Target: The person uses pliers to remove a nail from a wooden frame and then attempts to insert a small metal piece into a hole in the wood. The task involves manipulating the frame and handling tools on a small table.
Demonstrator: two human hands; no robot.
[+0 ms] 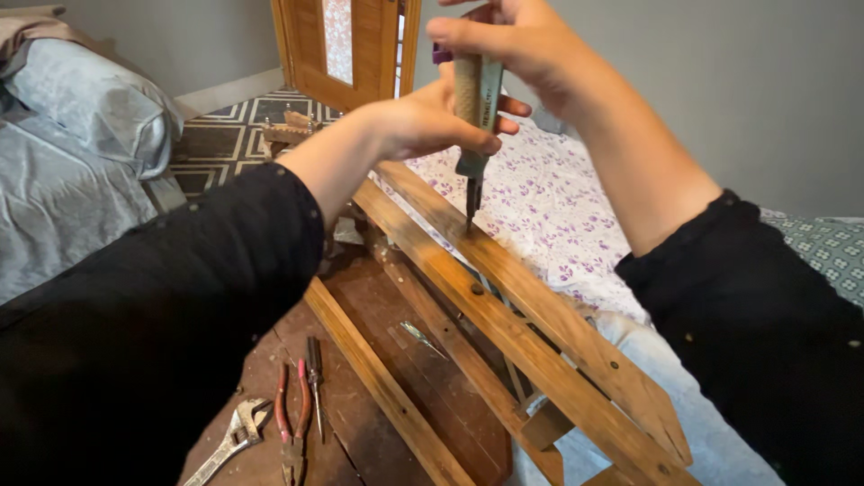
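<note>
2 hands, left hand point(423, 121) and right hand point(508, 40), closed around a screwdriver point(474, 117), drive its tip into a wooden slat point(540, 310); steady downward pressure seems needed.

Wooden slats point(531, 333) across the floor gap

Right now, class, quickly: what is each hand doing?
Left hand: closed around the screwdriver handle.
Right hand: closed over the top of the same handle, its tip on the wooden frame.

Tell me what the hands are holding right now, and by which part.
Both hands grip one upright screwdriver: the left hand around its lower handle, the right hand over the top; its tip stands on the wooden frame.
</note>
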